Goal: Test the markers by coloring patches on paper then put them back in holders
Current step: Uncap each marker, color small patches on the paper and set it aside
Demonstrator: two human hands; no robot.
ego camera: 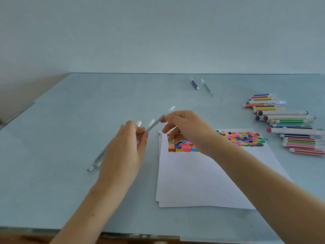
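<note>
Status: testing is well advanced; return to the holders is not complete.

Your right hand point(182, 127) pinches a white marker point(161, 119) between thumb and fingertips. Your left hand point(126, 147) has its fingers curled round the marker's lower end and round a clear holder point(97, 160) that slants down to the table point(88, 103). Both hands are raised above the table, just left of the paper stack point(202, 178). Motion blur hides the marker's colour and whether it is capped; it appears to be at the mouth of the holder.

Done: rows of coloured patches point(244, 138) fill the far edge of the top sheet, so many markers have evidently been tested. The rest of the sheet is blank.

Left: a pile of loose markers point(288, 124) lies on the table to the right of the paper. A purple marker point(194, 84) and a grey marker point(207, 87) lie apart near the far edge. You cannot tell which of these have been tested.
</note>
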